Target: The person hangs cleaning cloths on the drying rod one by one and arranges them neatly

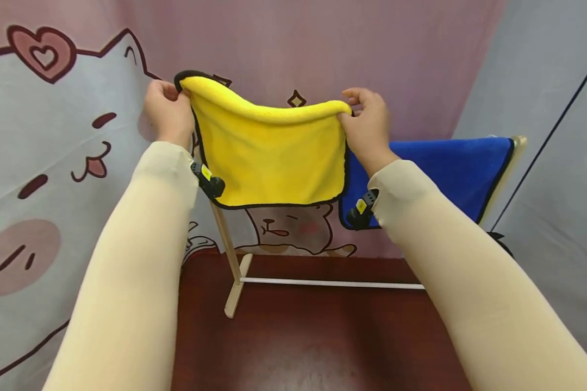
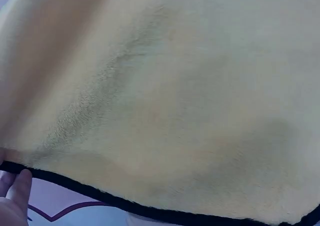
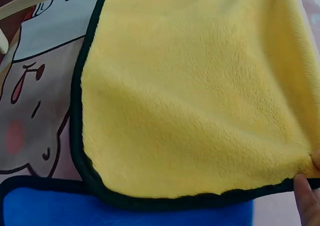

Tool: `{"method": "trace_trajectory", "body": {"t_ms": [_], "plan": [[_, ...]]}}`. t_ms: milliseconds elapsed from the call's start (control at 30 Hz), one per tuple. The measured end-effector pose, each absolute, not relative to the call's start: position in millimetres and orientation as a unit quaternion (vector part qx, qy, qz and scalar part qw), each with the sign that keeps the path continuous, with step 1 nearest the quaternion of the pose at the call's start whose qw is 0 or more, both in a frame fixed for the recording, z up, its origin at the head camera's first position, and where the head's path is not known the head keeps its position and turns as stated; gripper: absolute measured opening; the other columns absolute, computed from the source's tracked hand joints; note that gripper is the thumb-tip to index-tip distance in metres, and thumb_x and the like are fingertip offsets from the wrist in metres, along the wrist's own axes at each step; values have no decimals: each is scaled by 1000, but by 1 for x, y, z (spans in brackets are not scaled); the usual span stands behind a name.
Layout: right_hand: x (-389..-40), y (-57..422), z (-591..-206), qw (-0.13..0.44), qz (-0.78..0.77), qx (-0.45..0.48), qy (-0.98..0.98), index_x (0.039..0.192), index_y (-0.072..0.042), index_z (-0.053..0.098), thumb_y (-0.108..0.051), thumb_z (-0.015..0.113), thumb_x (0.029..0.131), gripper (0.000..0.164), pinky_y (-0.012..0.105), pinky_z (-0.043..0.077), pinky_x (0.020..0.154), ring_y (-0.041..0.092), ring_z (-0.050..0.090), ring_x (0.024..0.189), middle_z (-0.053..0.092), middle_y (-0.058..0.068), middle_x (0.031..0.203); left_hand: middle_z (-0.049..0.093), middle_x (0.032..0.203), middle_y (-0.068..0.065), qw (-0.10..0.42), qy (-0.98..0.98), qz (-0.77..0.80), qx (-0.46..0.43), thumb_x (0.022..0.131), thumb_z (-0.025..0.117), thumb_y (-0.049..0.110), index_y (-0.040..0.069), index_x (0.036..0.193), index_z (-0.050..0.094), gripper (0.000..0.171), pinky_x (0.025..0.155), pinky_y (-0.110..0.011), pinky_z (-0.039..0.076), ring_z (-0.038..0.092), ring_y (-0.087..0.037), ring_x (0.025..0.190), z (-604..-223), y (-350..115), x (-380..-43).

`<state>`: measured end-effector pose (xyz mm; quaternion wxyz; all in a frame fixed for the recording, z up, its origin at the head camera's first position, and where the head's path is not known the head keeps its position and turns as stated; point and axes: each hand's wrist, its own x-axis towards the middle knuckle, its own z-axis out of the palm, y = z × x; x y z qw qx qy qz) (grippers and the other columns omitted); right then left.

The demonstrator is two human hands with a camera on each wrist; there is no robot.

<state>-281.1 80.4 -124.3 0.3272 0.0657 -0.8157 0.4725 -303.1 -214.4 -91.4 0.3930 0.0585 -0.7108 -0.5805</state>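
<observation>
A yellow towel (image 1: pixel 274 157) with a dark border hangs spread between my two hands, its upper edge rounded over and sagging in the middle. My left hand (image 1: pixel 168 111) pinches it by the upper left side; in the left wrist view its fingertips (image 2: pixel 20 186) grip the dark border. At the upper right side, my right hand (image 1: pixel 369 122) pinches the towel, thumb against the border in the right wrist view. A blue towel (image 1: pixel 435 168) drapes over the right part of a wooden rack, partly behind my right hand and the yellow towel. The rack's top rail behind the yellow towel is hidden.
The rack's left post (image 1: pixel 227 244) rises from a wooden foot (image 1: pixel 238 288), with a white lower rod (image 1: pixel 332 283) running right. It stands on a dark red-brown table (image 1: pixel 313 331). Behind hangs a pink printed curtain (image 1: pixel 411 54); grey-white fabric (image 1: pixel 557 179) borders the right.
</observation>
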Motion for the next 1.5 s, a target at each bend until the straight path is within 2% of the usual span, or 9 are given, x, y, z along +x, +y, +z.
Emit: {"method": "trace_trajectory", "body": {"t_ms": [167,400,500,667,833,1000,1100,1267,1500], "plan": [[-284,83,-130,293,432,49,-852,134,-11,55,-13,60,95,39,30,48,95,25,56,111,51,12,128,41,87,5,349,-738,-571,87,96,54,10,19,81,42,21,79,-23,41,45,-9,87,-91,-212,-303],[-285,91,-141,265,374,57,-887,127,-8,60,-15,57,97,31,35,43,98,27,51,111,52,13,126,37,91,2,280,-800,-515,130,92,55,9,17,85,41,17,78,-26,42,44,-14,90,-103,-212,-303],[-284,93,-142,246,355,56,-900,123,-7,64,-17,56,98,28,35,44,99,26,50,114,53,12,126,44,102,-3,236,-840,-469,136,92,53,10,10,100,50,9,85,-28,45,46,-19,99,-112,-213,-304],[-282,95,-145,223,333,58,-914,121,-8,67,-15,53,99,27,38,45,97,28,51,116,54,12,128,49,134,-14,183,-885,-411,124,98,46,13,4,135,51,39,101,-34,44,46,-27,122,-120,-213,-307],[-280,94,-146,226,334,65,-913,122,-7,66,-12,51,97,29,40,44,97,29,52,112,55,13,125,52,130,-14,212,-881,-408,109,98,42,10,3,129,55,34,94,-34,46,49,-27,116,-127,-213,-303],[-277,94,-148,226,338,73,-911,123,-6,64,-11,50,95,31,39,45,95,29,52,108,55,13,123,49,111,-12,300,-864,-392,96,96,44,6,0,107,56,17,85,-35,43,47,-26,103,-142,-214,-295],[-275,94,-148,226,331,69,-913,122,-6,64,-12,50,95,32,40,45,96,29,51,109,54,14,123,46,104,-12,336,-862,-370,81,97,46,9,0,100,54,13,84,-36,41,45,-27,99,-152,-211,-292],[-270,96,-147,229,291,28,-929,120,-6,63,-23,50,97,32,44,47,91,32,55,102,60,15,118,44,101,-11,321,-868,-371,80,101,45,22,1,103,49,21,80,-37,40,44,-26,94,-168,-206,-286],[-266,97,-145,187,222,-5,-957,123,-6,62,-31,50,98,38,47,49,83,34,59,95,65,16,116,44,89,-10,304,-860,-397,96,101,44,24,3,98,44,21,72,-37,40,47,-26,84,-180,-201,-280]]}}
